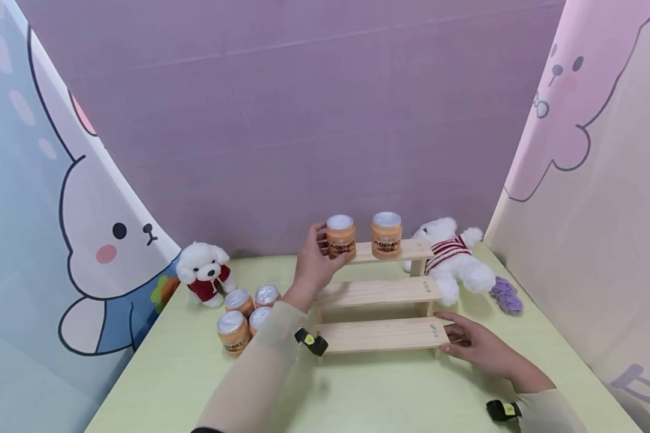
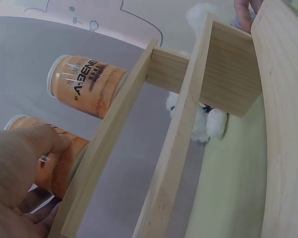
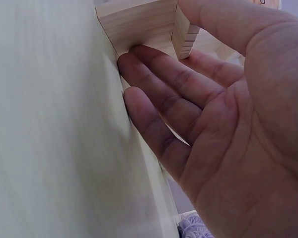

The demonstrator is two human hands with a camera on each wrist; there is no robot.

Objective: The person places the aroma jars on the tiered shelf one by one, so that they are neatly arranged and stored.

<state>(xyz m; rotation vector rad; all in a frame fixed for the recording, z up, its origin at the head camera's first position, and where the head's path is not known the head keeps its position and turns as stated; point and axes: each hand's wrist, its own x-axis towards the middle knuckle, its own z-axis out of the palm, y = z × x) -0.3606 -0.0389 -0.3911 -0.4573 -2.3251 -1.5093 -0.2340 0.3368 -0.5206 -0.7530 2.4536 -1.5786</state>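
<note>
On the top step of a three-tier wooden shelf (image 1: 379, 291), my left hand (image 1: 315, 260) holds an orange can (image 1: 341, 239) with a silvery top, thumb in front and fingers round its left side. The can stands upright at the step's left end; its base meets the board in the left wrist view. A second orange can (image 1: 387, 236) stands to its right, apart from it. My right hand (image 1: 479, 346) touches the right end of the bottom step, thumb at the front edge. In the right wrist view its fingers (image 3: 159, 89) extend nearly straight under the board, beside the shelf's side support.
Several more orange cans (image 1: 233, 332) stand grouped on the pale green table (image 1: 379, 397), left of the shelf. A white plush dog (image 1: 206, 273) sits behind them. At the right lie a white plush bear (image 1: 455, 261) and purple yarn (image 1: 506, 295). Printed fabric walls enclose the table.
</note>
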